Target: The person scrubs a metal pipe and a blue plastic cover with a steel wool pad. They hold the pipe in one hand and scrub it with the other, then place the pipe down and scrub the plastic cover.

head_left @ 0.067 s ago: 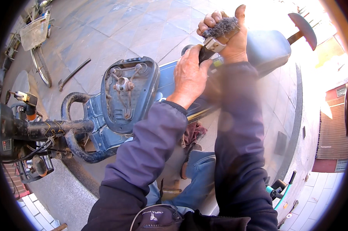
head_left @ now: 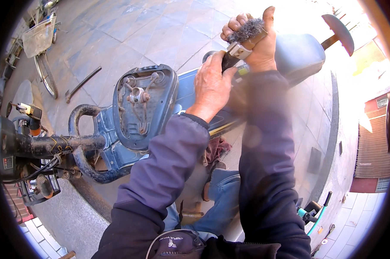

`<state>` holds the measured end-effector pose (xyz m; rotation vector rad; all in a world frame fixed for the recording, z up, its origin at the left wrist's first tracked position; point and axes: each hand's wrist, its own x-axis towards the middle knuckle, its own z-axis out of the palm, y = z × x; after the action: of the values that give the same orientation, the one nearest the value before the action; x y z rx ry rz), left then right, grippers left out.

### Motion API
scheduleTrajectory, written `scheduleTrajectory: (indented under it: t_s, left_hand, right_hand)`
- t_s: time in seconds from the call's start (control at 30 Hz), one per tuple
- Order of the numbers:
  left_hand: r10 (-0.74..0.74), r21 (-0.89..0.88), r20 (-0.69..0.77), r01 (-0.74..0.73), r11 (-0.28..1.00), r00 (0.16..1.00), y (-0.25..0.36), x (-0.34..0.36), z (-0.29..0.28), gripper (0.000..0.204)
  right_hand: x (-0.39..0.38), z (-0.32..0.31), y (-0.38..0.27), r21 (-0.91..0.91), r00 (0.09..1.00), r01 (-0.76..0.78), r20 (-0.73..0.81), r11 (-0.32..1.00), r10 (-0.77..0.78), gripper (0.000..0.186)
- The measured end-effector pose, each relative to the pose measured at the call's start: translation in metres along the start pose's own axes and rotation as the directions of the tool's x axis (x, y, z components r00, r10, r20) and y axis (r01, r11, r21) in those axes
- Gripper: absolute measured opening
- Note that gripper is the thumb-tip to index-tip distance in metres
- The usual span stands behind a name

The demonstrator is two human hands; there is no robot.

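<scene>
My right hand (head_left: 263, 54) is closed around a grey wad of steel wool (head_left: 246, 30), thumb raised, at the upper end of a dark post (head_left: 228, 61) with a silver clamp (head_left: 239, 50). My left hand (head_left: 211, 84) grips this post just below the clamp, fingers bent over it. Both are over the blue scooter body (head_left: 188, 81). Left of my hands lies a black plastic seat-shaped plate (head_left: 147, 121) with bolted metal fittings. A grey padded seat (head_left: 300, 56) is behind my right hand. What the post is joined to is hidden.
The scooter's handlebar stem (head_left: 52, 146) reaches left. A bicycle with basket (head_left: 39, 36) and a long dark bar (head_left: 83, 84) are on the paving at upper left. A maroon rag (head_left: 218, 149) lies below; a teal-handled tool (head_left: 318, 218) is at lower right, beside the concrete edge (head_left: 328, 172).
My right hand and the steel wool have shifted very slightly down and left. My left hand keeps its grip in nearly the same place.
</scene>
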<state>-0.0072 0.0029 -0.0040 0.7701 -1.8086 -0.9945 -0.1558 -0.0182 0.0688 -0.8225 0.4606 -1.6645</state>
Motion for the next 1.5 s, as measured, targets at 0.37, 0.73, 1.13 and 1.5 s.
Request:
scheduleTrajectory:
  t_s: [0.37,0.73,1.13,1.5]
  left_hand:
    - [-0.006,0.013,-0.01,0.006,1.0,1.0,0.002,0.001,0.001,0.046]
    - [0.029,-0.006,-0.03,-0.03,1.0,0.999,0.001,-0.001,0.004,0.042]
    - [0.005,-0.013,0.001,-0.005,1.0,1.0,-0.001,0.0,-0.002,0.044]
    - [-0.006,-0.028,-0.003,0.006,1.0,1.0,-0.003,0.0,0.0,0.044]
  right_hand:
    - [-0.006,-0.006,0.003,-0.351,0.903,0.134,-0.342,0.927,-0.26,0.074]
    - [-0.001,-0.004,-0.002,-0.021,1.0,0.009,0.027,1.0,-0.008,0.061]
    - [-0.01,-0.002,0.006,-0.24,0.746,0.239,-0.575,0.941,-0.336,0.067]
    - [-0.02,0.004,-0.005,-0.263,0.757,0.172,-0.581,0.949,-0.298,0.053]
